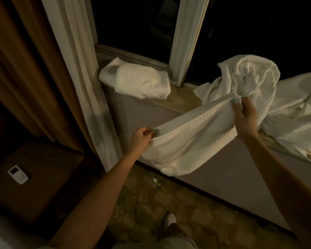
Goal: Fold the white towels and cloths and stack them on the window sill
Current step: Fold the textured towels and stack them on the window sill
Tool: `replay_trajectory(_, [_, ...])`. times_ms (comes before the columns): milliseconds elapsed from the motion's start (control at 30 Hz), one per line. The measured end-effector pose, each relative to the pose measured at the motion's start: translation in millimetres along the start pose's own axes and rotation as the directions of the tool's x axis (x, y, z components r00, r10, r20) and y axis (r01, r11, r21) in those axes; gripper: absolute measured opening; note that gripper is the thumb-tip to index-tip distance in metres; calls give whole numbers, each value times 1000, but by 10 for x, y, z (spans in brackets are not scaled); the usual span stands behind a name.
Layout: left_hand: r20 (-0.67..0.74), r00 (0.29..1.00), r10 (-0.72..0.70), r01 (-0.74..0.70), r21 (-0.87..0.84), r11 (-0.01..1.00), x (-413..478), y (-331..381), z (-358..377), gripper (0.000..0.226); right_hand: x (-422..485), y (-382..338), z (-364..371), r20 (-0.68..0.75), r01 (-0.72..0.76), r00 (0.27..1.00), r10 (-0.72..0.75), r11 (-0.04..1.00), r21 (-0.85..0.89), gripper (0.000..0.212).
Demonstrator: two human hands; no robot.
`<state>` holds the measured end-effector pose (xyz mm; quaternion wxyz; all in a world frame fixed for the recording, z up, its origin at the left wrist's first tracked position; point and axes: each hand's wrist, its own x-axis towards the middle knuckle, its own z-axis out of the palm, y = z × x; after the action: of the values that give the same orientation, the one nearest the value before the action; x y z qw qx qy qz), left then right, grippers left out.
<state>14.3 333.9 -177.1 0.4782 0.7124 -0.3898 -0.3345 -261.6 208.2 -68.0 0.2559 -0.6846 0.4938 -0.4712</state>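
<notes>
I hold a white waffle-weave towel stretched in front of the wall below the window sill. My left hand grips its lower left corner. My right hand pinches its upper right edge, just off the sill's front. The towel sags between both hands. A folded white towel lies on the sill's left end. A heap of unfolded white cloths covers the sill on the right, behind my right hand.
A pale curtain and a brown curtain hang at the left. A dark side table with a white remote stands at lower left. Dark window panes rise behind the sill. Patterned floor lies underfoot.
</notes>
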Motion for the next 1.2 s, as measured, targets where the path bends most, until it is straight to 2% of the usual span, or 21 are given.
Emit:
replay_trajectory(100, [16,1000,-20,22,-87,996,13,54,-44,13,-16,-21,-16,-3,-12,1000,12,1000,13,18])
replay_trajectory(167, [62,998,-19,23,-62,998,12,72,-80,18,-28,-35,-26,-3,-2,1000,2,1000,13,17])
replay_trajectory(267, [94,994,60,-75,160,984,24,62,-114,17,-52,-36,-29,9,10,1000,-10,1000,-5,19])
replay_trajectory(400, [78,997,-8,-22,386,922,79,9,-200,20,-78,-10,-30,6,21,1000,-21,1000,-18,25])
replay_trajectory(500, [156,988,-19,-56,463,884,135,-47,-261,18,-102,16,-44,12,13,1000,-13,1000,-22,33])
replay_trajectory(600, [182,983,-24,-74,510,857,168,-28,-296,17,-140,11,-49,20,3,1000,-2,1000,-29,25])
replay_trajectory(733, [178,984,0,-77,428,901,165,-54,-287,42,-201,32,-62,8,-1,1000,1,1000,11,25])
replay_trajectory(900, [163,986,28,-107,500,859,102,-66,-266,30,-267,20,-43,19,-13,1000,13,1000,10,31])
replay_trajectory(1033, [170,983,69,-162,631,759,35,-83,-303,30,-291,7,-9,17,-11,1000,11,1000,14,35])
replay_trajectory(1200, [229,971,-74,-43,469,882,42,-135,-360,15,-316,-3,16,25,-1,1000,1,1000,23,32])
